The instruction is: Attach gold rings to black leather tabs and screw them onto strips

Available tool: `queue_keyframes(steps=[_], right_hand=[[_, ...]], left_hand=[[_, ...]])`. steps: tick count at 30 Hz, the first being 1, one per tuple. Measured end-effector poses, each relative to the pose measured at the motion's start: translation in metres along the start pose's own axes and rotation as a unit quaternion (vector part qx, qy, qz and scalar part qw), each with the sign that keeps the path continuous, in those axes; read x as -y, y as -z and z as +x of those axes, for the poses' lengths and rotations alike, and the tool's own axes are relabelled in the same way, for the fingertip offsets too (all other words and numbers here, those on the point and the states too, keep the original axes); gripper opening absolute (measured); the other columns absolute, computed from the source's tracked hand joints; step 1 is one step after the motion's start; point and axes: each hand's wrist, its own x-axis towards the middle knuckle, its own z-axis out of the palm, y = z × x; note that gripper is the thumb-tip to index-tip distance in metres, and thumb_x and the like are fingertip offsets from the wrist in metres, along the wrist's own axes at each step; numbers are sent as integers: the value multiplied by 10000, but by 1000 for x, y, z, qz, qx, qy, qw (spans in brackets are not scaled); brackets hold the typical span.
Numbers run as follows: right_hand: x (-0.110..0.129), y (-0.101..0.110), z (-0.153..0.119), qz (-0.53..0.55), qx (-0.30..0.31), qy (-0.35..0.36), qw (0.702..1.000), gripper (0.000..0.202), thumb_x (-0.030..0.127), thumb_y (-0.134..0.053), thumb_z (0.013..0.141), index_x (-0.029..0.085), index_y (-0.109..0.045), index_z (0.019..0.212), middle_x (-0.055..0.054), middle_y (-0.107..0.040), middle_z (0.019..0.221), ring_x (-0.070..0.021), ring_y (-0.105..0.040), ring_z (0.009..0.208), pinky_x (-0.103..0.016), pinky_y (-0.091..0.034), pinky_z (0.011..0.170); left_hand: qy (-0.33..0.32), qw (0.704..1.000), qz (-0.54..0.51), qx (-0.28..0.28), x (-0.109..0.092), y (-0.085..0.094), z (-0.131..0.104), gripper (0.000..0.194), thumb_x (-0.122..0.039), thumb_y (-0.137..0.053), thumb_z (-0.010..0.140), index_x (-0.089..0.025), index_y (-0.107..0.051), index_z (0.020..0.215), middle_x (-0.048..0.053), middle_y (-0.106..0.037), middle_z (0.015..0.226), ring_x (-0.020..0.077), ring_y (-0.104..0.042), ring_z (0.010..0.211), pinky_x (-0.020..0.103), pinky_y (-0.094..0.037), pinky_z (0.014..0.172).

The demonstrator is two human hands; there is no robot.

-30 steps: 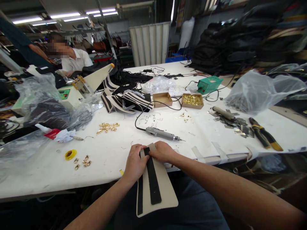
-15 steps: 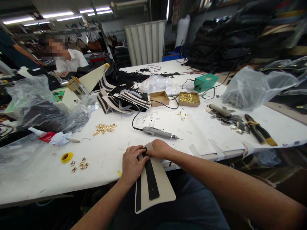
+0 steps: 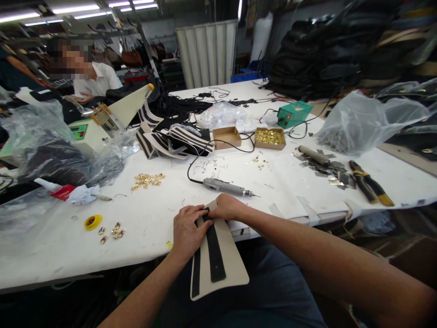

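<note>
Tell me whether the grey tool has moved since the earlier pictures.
No. Judged against the empty box, the grey tool lies where it did; only the view has shifted.

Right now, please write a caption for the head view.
Left hand and right hand hold a black-striped beige panel near a grey corded tool.

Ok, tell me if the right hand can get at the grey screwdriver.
Likely yes: the grey screwdriver lies uncovered on the white table just beyond the right hand, with nothing seen between them, though that hand holds the striped panel.
</note>
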Motion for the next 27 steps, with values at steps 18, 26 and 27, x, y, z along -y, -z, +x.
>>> queue_keyframes(steps=[18,26,27], right_hand=[[-112,30,-68,72,-331,56,939,208,341,-648,903,219,-810,947,-22,-805,924,-179,-718,861,-261,-499,780],[-194,115,-53,15,-392,-61,918,253,269,-670,901,169,-797,1094,-74,-788,987,-205,-695,893,-293,-477,838],[-196,121,-46,11,-391,-66,918,262,260,-677,900,163,-792,1115,-76,-785,993,-204,-692,902,-288,-472,832]], left_hand=[[-35,999,28,-5,16,-14,-1,299,-503,-688,869,-322,-825,1064,1,-776,1290,326,-612,1268,553,-450,1166],[-29,999,26,-17,23,-21,1,305,-547,-697,839,-358,-825,1041,-25,-780,1277,336,-617,1262,571,-455,1160],[-27,999,27,-17,24,-23,1,306,-552,-700,837,-360,-825,1039,-27,-779,1281,339,-614,1266,578,-456,1159]])
